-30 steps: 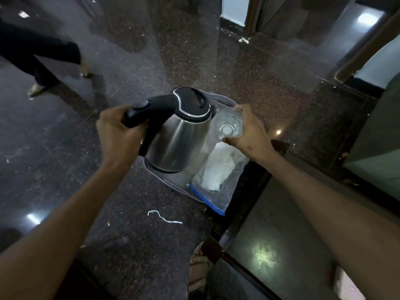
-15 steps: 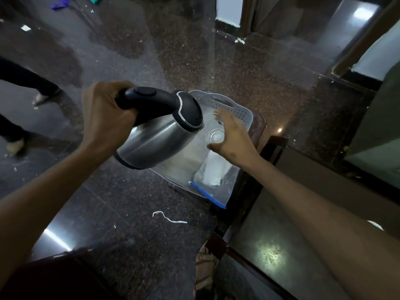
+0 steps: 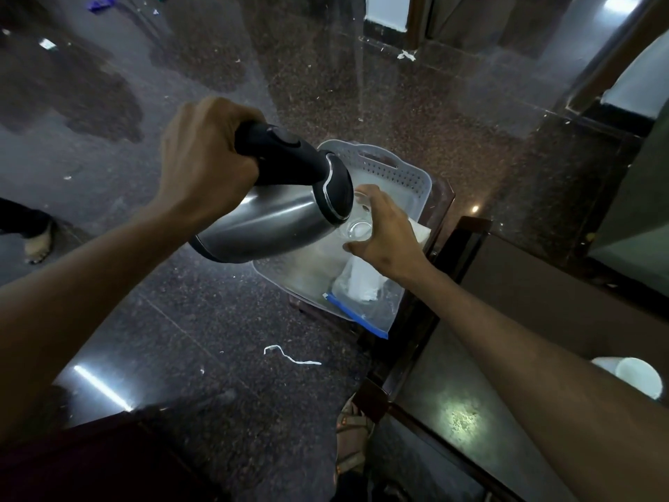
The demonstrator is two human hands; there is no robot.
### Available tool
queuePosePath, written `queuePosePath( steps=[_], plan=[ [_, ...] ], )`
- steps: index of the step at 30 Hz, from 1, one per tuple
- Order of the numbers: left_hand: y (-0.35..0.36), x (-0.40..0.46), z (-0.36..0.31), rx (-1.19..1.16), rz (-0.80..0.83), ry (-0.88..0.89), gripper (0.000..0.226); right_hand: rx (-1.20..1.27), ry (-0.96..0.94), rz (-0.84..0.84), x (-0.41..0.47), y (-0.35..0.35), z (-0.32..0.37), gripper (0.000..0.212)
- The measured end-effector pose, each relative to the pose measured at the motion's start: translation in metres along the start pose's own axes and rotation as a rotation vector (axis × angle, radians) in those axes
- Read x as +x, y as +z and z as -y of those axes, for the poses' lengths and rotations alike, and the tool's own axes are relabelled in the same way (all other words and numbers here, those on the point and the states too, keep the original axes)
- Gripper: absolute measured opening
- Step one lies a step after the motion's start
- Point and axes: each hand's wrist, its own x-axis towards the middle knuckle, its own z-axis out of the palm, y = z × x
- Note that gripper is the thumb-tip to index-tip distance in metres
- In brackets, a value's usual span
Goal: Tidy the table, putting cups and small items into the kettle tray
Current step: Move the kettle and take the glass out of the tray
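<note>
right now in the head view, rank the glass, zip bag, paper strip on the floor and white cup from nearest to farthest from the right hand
1. Glass: held by the right hand, over the tray.
2. Zip bag: just below the hand, at the tray's near corner.
3. Paper strip: on the floor, lower left.
4. White cup: far right, on the dark table.

Tray (image 3: 416, 177) sits on a small stand, left of and beyond the table (image 3: 514, 360). Kettle (image 3: 275, 219) held above tray's left edge by left hand (image 3: 202, 161) on its handle, tipped over, lid end toward the right. Glass (image 3: 356, 226) in right hand (image 3: 387, 237), just beside the kettle's lid, over tray's middle. Plastic bag (image 3: 362, 302) lies in tray's near right corner, overhanging the rim. Cup (image 3: 637, 378), apparently on the table, at far right. Paper scrap (image 3: 289, 355) on floor before the tray.
</note>
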Motion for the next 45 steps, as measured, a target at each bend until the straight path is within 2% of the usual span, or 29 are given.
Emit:
queuePosePath(
  steps=[17,22,25,27,45],
  plan=[
    [0.000,0.023,-0.018,0.136,0.078,0.186,0.018,0.074,0.044,-0.010,-0.004,0.006,-0.001,0.086],
    [-0.004,0.029,-0.021,0.171,0.100,0.236,0.023,0.079,0.044,-0.020,-0.004,0.007,0.000,0.085],
    [-0.007,0.031,-0.026,0.190,0.131,0.274,0.009,0.075,0.053,-0.012,-0.005,0.008,0.001,0.085],
    [-0.009,0.031,-0.030,0.197,0.135,0.303,0.015,0.082,0.063,-0.005,-0.006,0.008,0.002,0.085],
    [-0.009,0.039,-0.026,0.283,0.109,0.347,0.015,0.103,0.077,-0.007,-0.011,0.006,0.003,0.085]
  ],
)
